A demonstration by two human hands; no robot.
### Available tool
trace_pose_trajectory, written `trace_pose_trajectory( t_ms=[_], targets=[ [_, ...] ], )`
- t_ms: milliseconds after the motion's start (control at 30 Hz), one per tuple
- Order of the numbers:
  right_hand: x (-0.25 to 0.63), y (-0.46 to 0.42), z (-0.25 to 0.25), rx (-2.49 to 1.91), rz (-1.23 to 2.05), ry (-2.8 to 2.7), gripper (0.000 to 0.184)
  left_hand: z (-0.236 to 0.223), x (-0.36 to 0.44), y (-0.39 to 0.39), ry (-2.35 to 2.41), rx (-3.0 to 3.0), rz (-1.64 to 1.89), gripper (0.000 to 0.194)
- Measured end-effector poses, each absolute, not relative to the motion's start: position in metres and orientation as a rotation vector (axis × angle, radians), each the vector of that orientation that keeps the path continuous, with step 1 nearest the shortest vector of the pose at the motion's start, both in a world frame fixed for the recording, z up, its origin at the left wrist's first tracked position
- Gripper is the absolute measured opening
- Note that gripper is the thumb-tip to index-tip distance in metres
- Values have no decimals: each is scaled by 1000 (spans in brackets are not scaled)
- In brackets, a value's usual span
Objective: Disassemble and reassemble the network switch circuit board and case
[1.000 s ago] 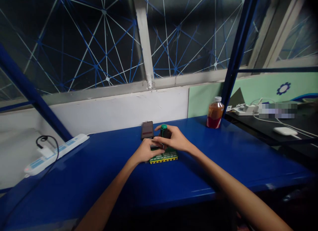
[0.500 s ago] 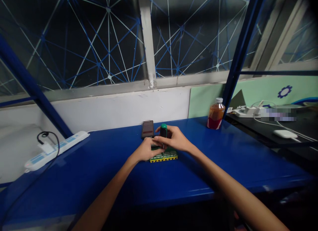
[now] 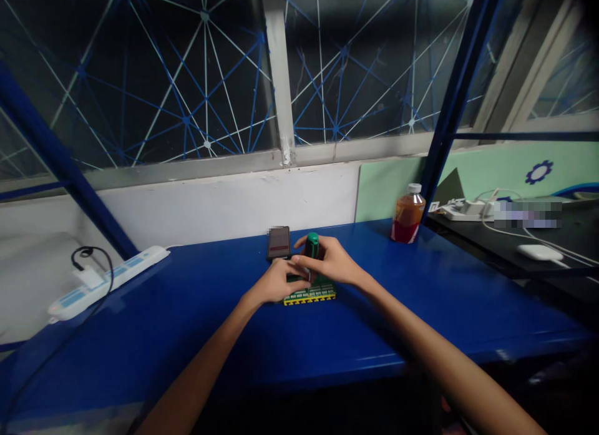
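A small green circuit board [image 3: 314, 293] with a yellow front edge lies on the blue table [image 3: 187, 335]. My right hand [image 3: 333, 263] is closed round a screwdriver with a green and black handle [image 3: 312, 243], held upright over the board. My left hand [image 3: 276, 283] rests on the board's left part, fingers curled and pressing on it next to the screwdriver tip. What lies under the fingers is hidden.
A dark phone [image 3: 279, 242] lies just behind the hands. A bottle of amber liquid [image 3: 407, 214] stands at the back right. A white power strip [image 3: 100, 278] with a black cable lies at the left. A black side desk [image 3: 515, 241] holds chargers and cables.
The screwdriver handle has shifted slightly to the right in my right hand. Both hands stay over the board.
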State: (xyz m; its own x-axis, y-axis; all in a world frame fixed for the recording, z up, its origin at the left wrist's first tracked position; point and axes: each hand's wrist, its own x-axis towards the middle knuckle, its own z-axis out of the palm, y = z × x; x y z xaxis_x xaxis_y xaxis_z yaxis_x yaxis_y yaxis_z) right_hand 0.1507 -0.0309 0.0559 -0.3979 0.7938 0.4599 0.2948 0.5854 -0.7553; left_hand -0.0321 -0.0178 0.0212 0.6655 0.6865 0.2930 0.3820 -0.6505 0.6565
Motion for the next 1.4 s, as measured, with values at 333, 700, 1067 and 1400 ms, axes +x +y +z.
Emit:
trace_pose_trajectory(
  t_ms=[333,700,1067,1400],
  targets=[
    [150,-33,57,-883,717,-1976,39,20,-33,-17,824,2269,682,16],
    [149,-32,55,-878,747,-1940,44,27,-32,-20,795,2385,695,16],
    [150,-33,56,-865,734,-1960,49,22,-32,-18,778,2320,665,18],
    [150,-31,54,-854,751,-1949,34,20,-30,-17,815,2294,729,19]
  ],
)
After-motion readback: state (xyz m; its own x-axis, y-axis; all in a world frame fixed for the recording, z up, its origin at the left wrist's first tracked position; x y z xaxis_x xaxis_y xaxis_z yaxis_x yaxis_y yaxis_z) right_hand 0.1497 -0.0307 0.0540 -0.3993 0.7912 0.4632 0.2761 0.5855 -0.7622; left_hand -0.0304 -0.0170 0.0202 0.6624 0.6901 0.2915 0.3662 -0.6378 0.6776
